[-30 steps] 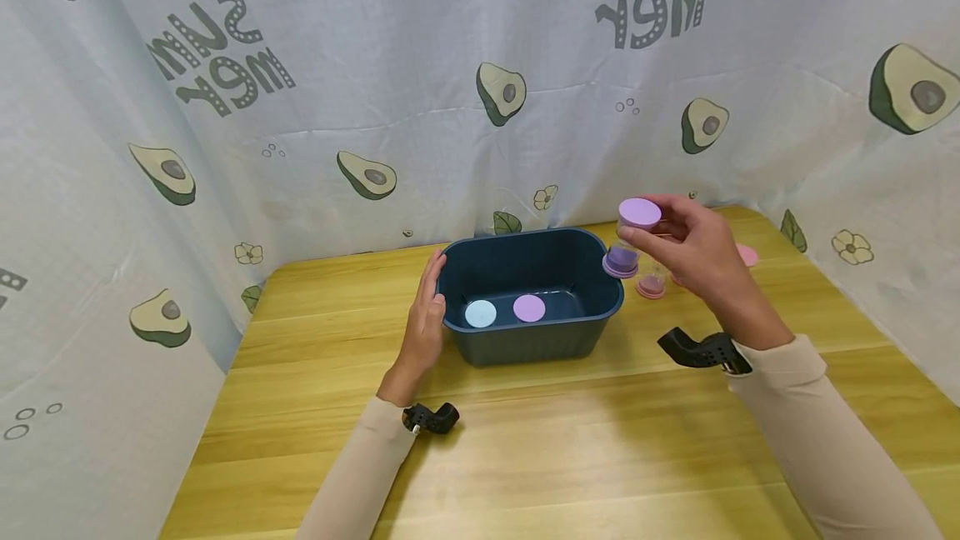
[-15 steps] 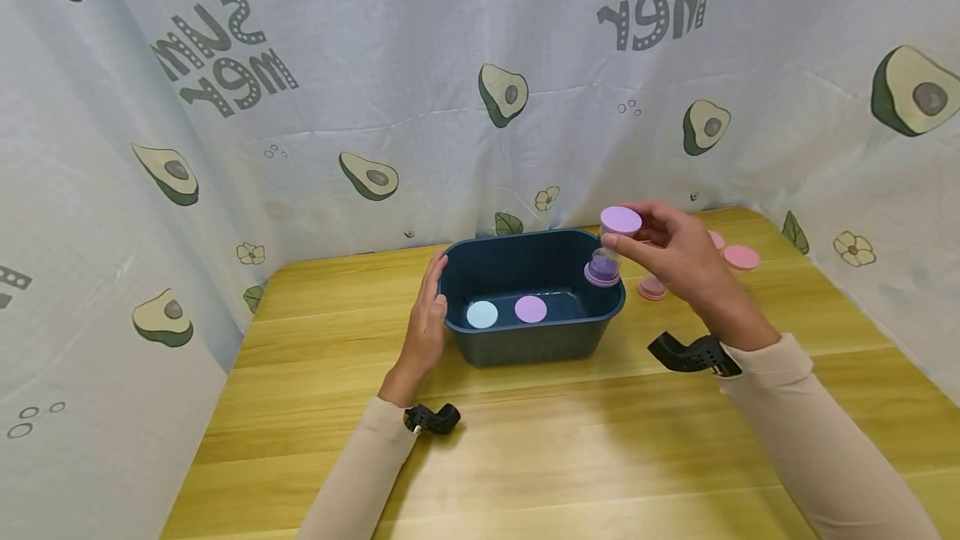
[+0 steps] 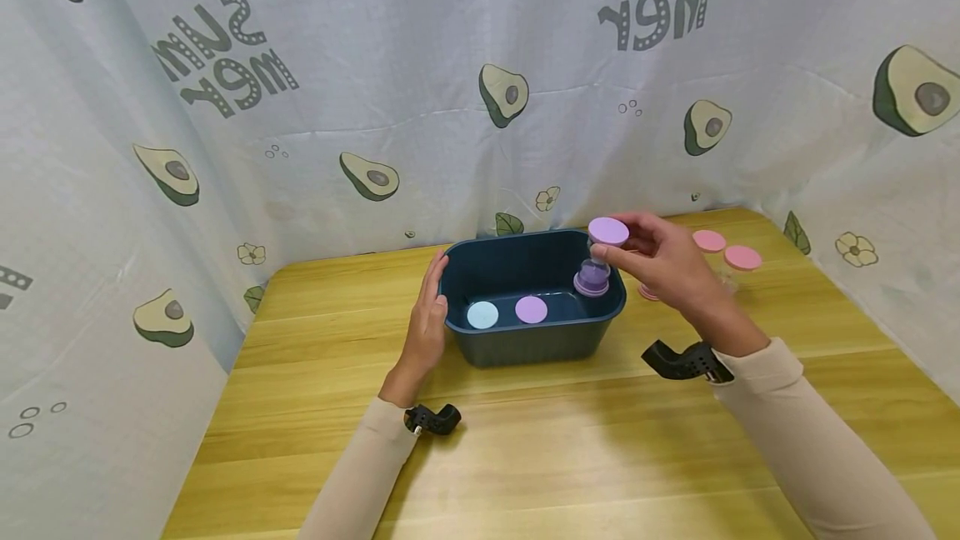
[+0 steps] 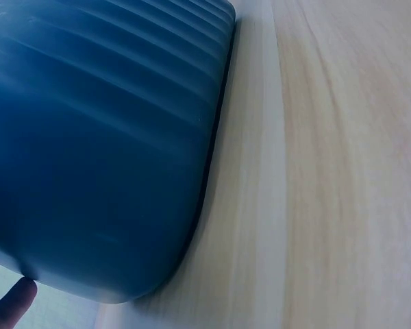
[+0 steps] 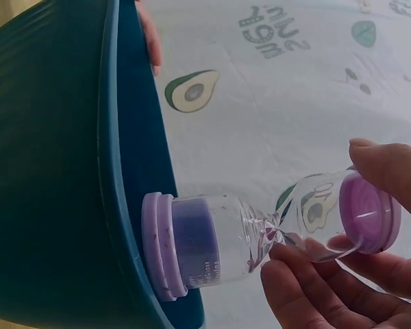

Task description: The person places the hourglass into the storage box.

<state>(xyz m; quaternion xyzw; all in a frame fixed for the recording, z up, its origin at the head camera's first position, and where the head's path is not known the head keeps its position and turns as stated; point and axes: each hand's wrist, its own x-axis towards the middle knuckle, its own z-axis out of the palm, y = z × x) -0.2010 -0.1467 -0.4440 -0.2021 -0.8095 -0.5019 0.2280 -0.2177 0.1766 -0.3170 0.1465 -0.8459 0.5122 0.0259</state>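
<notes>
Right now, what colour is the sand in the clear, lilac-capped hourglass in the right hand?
The sand is purple; the right wrist view shows it best.

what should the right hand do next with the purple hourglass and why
Probably lower the purple hourglass gently into the dark blue bin: the right hand grips its upper end, its base is over the bin's right end, and the light blue cap and lilac cap sit further left.

Wooden table (image 3: 525, 457): dark-blue bin (image 3: 525, 348), pink-capped sand timers (image 3: 742, 257) to right.
</notes>
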